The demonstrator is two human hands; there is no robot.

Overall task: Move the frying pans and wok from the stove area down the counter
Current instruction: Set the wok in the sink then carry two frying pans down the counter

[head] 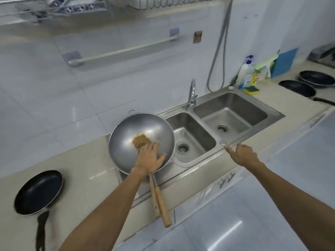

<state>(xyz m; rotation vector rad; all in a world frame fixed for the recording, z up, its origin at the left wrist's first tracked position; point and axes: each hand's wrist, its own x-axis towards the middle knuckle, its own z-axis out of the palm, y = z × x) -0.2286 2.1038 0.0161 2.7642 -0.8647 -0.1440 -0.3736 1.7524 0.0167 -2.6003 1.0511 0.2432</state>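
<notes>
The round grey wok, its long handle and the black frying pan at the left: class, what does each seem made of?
Round grey wok: bare metal, likely steel; dull sheen, soft reflections. Its long handle: wood, light tan, matte. Black frying pan: probably coated metal; dark interior, pale rim.

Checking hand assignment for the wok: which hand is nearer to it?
Left. The left hand lies on the wok, palm over its near rim, fingers by the brown scrubber. The right hand is off to the right, apart from it, over the sink front edge.
</notes>
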